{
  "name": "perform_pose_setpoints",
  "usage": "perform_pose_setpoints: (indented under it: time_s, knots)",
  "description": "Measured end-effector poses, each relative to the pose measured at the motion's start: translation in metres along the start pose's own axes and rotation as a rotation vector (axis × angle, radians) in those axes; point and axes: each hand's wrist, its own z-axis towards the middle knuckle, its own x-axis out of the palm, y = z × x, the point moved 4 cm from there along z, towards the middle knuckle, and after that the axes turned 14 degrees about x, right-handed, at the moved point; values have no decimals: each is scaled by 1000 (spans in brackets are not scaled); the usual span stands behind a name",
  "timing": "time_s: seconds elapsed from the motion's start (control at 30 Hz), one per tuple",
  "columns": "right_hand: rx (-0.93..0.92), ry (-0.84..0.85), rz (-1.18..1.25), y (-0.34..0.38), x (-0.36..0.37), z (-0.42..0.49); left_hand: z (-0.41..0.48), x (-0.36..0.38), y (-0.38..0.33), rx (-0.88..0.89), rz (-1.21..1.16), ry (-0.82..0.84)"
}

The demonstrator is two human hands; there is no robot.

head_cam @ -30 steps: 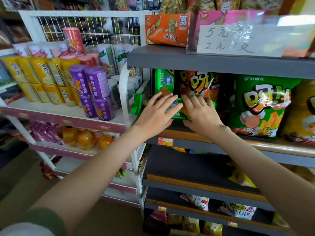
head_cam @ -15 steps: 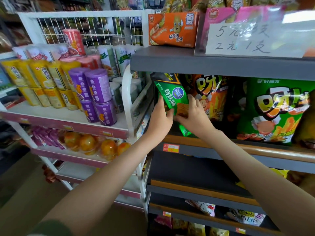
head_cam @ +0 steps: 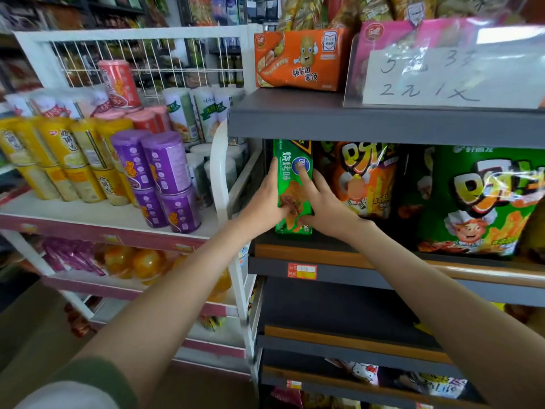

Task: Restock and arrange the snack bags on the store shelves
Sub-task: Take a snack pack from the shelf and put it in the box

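A narrow green bag (head_cam: 292, 172) stands upright at the far left end of the dark shelf (head_cam: 324, 252), its bottom edge on the board behind the wooden front lip. Its front, printed with white characters, a blue round badge and a picture of browned food, faces outward. The left hand (head_cam: 262, 202) grips its left edge and the right hand (head_cam: 321, 199) presses its front with a straight forefinger. Just to its right stands an orange bag (head_cam: 362, 178), probably touching it, then a big green bag (head_cam: 483, 202) showing a cartoon chef, both upright.
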Motion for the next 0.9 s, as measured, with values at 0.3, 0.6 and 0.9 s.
perform_pose_setpoints:
  time_s: [0.3,0.6,0.9]
  knots:
    - [-16,-151,-498,-3,4,-6,-10,-1,2,127,403,173]
    - [5,-258,-496,0,1,4,1,-3,3,135,741,70]
    - [18,-216,-362,-4,1,-9,-1,6,-25,62,569,98]
